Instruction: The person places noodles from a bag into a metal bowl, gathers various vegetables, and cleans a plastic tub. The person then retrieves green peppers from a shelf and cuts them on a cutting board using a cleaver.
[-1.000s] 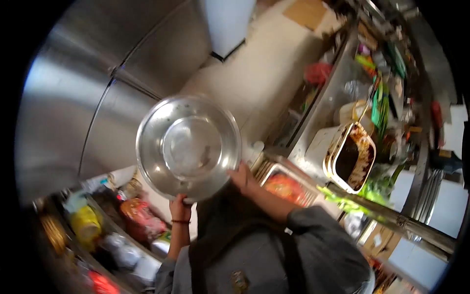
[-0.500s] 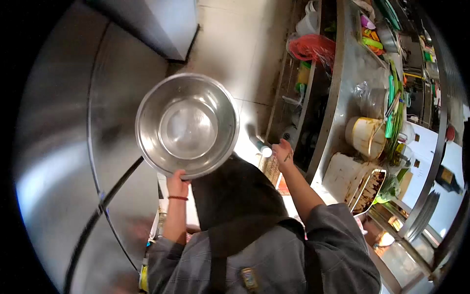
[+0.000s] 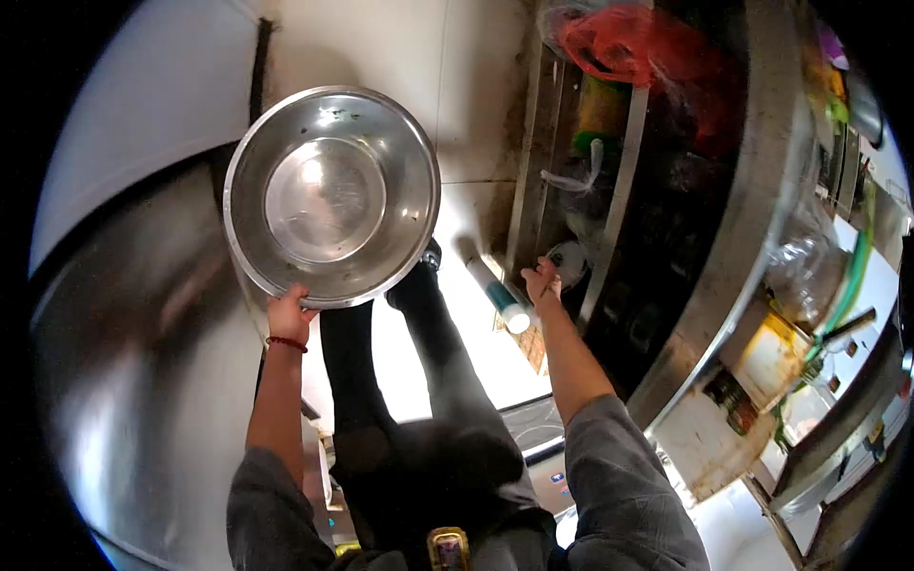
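My left hand [image 3: 290, 319] grips the near rim of a large, round stainless steel basin [image 3: 328, 195], thumb over the edge. The basin is tilted towards me, with a few small dark specks on its inner wall. At the lower shelf on the right, my right hand [image 3: 543, 283] reaches out with its fingers loosely bent and apart. Beside its fingertips is a pale, round, see-through item [image 3: 569, 264]; whether they touch I cannot tell. Just left of that hand, a green and white cylinder [image 3: 498, 295] with a white end stands near the shelf's foot.
Metal shelving [image 3: 709, 276] runs along the right side, with a red plastic bag [image 3: 619, 43] and a knotted clear bag [image 3: 581, 176] on its lower level. A stained white tub [image 3: 771, 357] stands on the counter. To the left is a shiny metal cabinet [image 3: 143, 362].
My view has dropped and tipped, so the lower shelf looks larger and my legs show. The basin now appears further left and higher, still in my left hand. My right hand is lower, by the shelf.
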A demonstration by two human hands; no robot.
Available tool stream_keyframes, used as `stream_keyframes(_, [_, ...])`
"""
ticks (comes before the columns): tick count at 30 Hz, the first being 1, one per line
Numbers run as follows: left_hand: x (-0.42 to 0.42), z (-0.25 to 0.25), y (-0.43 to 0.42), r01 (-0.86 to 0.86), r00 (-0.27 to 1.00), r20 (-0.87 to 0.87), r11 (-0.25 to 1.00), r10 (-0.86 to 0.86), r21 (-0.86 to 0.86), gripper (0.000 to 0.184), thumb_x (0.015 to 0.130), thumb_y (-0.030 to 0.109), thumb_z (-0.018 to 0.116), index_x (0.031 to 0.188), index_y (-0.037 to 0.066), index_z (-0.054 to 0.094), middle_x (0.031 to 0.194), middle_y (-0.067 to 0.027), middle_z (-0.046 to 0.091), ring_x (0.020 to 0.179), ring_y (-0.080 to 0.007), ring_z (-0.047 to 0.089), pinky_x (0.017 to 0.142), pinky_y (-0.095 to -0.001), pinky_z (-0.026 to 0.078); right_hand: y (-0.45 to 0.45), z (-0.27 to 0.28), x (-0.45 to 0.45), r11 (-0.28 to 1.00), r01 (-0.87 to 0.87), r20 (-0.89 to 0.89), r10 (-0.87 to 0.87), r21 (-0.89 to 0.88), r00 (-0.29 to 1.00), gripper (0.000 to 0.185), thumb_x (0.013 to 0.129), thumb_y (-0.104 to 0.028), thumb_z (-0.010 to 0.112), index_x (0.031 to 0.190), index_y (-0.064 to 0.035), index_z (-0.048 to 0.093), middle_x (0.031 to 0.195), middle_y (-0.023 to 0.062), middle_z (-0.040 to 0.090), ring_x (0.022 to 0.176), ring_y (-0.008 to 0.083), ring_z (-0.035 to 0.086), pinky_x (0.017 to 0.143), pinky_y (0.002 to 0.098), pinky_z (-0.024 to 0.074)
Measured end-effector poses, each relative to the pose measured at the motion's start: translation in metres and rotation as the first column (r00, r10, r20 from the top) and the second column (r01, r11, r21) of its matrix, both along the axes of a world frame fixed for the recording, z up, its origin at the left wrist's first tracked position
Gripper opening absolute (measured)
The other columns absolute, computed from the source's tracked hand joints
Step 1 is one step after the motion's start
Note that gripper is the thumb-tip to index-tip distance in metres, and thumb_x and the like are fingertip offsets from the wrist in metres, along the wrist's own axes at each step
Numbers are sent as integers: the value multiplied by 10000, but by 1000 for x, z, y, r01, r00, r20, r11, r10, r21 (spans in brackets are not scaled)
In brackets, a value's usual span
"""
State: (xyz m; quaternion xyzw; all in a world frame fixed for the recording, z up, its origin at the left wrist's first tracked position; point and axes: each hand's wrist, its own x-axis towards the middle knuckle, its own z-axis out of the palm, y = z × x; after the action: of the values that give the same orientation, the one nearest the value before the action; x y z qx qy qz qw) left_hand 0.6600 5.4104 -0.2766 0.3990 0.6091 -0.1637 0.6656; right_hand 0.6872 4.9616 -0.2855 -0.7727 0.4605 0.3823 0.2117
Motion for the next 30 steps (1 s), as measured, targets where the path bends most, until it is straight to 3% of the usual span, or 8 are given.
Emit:
stream_keyframes(6, [13,-124,-35,14,1000,-15,998,-15,-62,177,797,22,561,949,-38,492,827,-97,554,686,-217,599,574,-346,569,-66,-93,44,919,392,347,-381,42,857,760,856,-170,637,1453,-89,174,1457,172,264,1262,347,376,1051,474,342])
stream_keyframes(10, [3,-193,-43,19,999,48,980,-9,-198,363,753,4,571,1101,-45,482,960,-117,593,808,-251,637,635,-349,594,-98,-123,90,663,-228,355,622,-713,698,863,779,-224,723,1440,-89,184,1453,211,250,1270,367,367,1028,491,347])
stream_keyframes(14, [-8,-245,-51,-42,997,52,971,56,-235,370,743,3,577,1098,-43,481,960,-117,595,807,-257,638,635,-359,596,-105,-125,142,572,-387,31,586,-723,810,687,835,-289,660,1373,-71,292,1343,182,340,1180,321,407,932,444,419])
stream_keyframes(16, [-6,-248,-58,-33,998,51,983,43,-182,357,738,5,582,1085,-20,500,960,-112,595,802,-256,635,640,-355,590,-121,-134,145,802,-59,334,313,-595,889,526,866,-249,622,1303,-76,385,1225,131,433,1068,268,455,876,411,424])
stream_keyframes(19, [1,-251,-70,-71,997,12,985,74,-157,368,728,1,592,1087,17,513,959,-106,593,803,-252,628,617,-341,579,-107,-124,123,835,521,768,-449,178,457,307,912,-188,565,1199,-83,526,1048,54,572,899,189,525,791,362,433])
stream_keyframes(25, [-12,-266,-61,-64,993,77,959,89,-274,370,729,-7,583,1089,26,505,934,-90,587,788,-241,621,576,-330,570,-39,-97,132,145,257,164,-985,955,-53,336,923,-134,515,1237,-22,478,1163,133,561,1088,252,530,918,400,440])
stream_keyframes(28, [-2,-256,-72,-124,990,35,971,134,-205,341,745,-3,579,1077,19,505,929,-91,587,822,-246,620,623,-353,581,-39,-90,204,810,228,827,-561,540,33,332,914,-96,505,1230,-2,467,1181,146,532,1104,250,502,960,371,396])
stream_keyframes(30, [-5,-260,-62,-103,991,53,960,121,-260,354,744,-5,583,1088,19,502,948,-95,588,854,-257,617,666,-379,581,-73,-114,231,949,-31,948,315,-315,30,394,905,-142,537,1253,5,424,1261,138,472,1131,264,467,975,366,373])
